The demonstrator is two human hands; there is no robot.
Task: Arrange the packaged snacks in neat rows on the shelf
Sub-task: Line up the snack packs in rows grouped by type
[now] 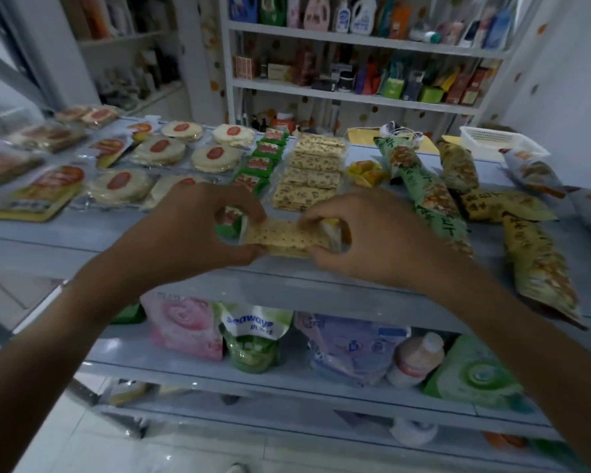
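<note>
Cracker pack (pixel 284 238) pinched at both ends by left hand (pixel 198 230) and right hand (pixel 365 233), at near shelf (pixel 82 233) edge, below cracker column (pixel 313 172). Risk: slips off edge, or nudges green packets (pixel 256 165) on the left.

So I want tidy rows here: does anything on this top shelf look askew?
Yes. On the right, the long green snack bags and yellow snack bags lie slanted and overlapping, unlike the straight column of cracker packs. One bag's end overhangs the shelf's front edge.
</note>
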